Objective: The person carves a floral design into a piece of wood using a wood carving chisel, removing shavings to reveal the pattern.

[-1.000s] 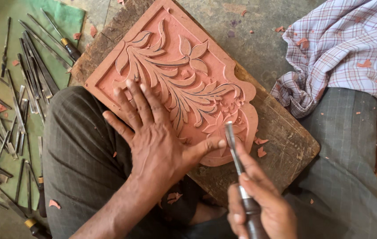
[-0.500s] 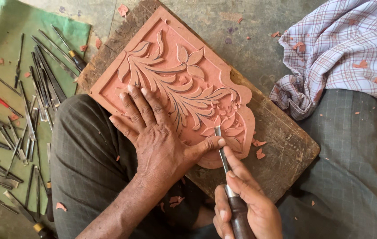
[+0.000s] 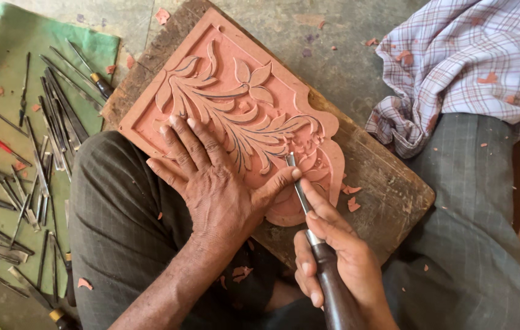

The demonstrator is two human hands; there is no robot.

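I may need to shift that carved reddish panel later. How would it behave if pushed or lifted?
The carved panel looks like a stiff, thick slab, so it probably would not flex. Lying flat on the wooden board, it should slide rather than tip. The left hand presses on it, which suggests it might shift otherwise. Its thin raised leaves could chip.

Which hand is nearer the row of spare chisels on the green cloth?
Left. The left hand lies flat on the carved panel, nearer the spare chisels. The right hand grips a chisel farther off.
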